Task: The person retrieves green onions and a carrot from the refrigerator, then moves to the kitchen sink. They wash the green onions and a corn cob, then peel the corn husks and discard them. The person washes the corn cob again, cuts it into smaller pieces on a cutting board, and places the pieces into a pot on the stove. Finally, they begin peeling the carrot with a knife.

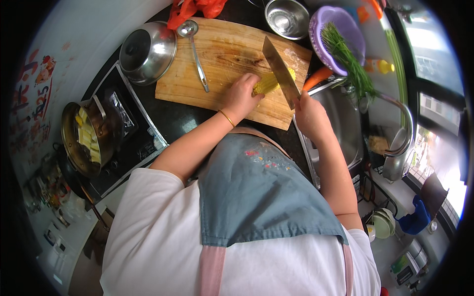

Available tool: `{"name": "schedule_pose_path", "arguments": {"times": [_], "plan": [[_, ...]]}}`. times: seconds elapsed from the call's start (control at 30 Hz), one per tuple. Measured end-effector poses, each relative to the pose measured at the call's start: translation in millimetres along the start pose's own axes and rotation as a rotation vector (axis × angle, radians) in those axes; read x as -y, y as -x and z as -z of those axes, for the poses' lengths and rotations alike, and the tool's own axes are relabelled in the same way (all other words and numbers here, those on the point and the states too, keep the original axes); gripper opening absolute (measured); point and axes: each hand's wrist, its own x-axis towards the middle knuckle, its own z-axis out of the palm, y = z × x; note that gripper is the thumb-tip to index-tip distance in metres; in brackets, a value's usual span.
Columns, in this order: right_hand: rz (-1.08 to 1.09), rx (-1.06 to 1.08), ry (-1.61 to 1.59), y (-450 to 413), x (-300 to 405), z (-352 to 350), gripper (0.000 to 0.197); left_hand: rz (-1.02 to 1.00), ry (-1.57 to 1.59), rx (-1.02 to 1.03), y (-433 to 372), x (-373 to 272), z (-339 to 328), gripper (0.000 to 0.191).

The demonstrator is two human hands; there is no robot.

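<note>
An ear of yellow corn (267, 84) lies on a wooden cutting board (226, 48). My left hand (242, 94) grips its left end, fingers curled around it. My right hand (311, 113) holds the handle of a kitchen cleaver (278, 66). The cleaver's broad blade stands across the corn near its right end; whether it has cut in, I cannot tell. A few corn bits lie on the board by the cob. On the board's left part rests a metal ladle (196, 61), bowl end away from me.
Right of the board are a carrot (316, 77), a steel sink (335, 122) and a purple basket (314, 27) of green stalks (348, 61). Behind stands a steel bowl (287, 18). Left are an upturned steel pan lid or bowl (157, 55) and a pot (68, 142) of cut food on the stove (146, 125).
</note>
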Motion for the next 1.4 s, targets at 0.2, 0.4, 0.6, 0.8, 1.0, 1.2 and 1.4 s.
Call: {"name": "schedule_pose_path", "arguments": {"times": [0.2, 0.4, 0.6, 0.8, 1.0, 1.2, 1.4], "plan": [[-0.021, 0.067, 0.021, -13.0, 1.3, 14.6, 0.029, -0.026, -0.016, -0.008, -1.1, -0.9, -0.7, 0.043], [-0.044, 0.122, 0.025, -21.4, 7.6, 19.7, 0.03, -0.012, -0.02, 0.017, -4.0, -3.5, 0.9, 0.042], [-0.019, 0.094, 0.043, -25.1, 14.9, 14.2, 0.022, -0.016, -0.02, 0.027, -3.8, -3.2, 0.0, 0.041], [-0.088, 0.016, 0.005, -22.8, 7.6, -21.0, 0.021, -0.089, -0.051, -0.02, -0.3, -5.5, -5.6, 0.042], [-0.056, -0.002, -0.018, -36.7, 6.7, -16.5, 0.021, 0.239, 0.089, 0.15, -51.2, 15.8, 1.8, 0.054], [-0.043, 0.057, 0.011, -38.9, 15.1, -6.2, 0.021, 0.689, 0.166, 0.418, -176.7, -2.7, 4.6, 0.048], [-0.057, 0.063, -0.004, -38.1, 14.1, -7.4, 0.017, 0.516, -0.217, 0.478, -174.0, 5.3, -30.8, 0.032]]}}
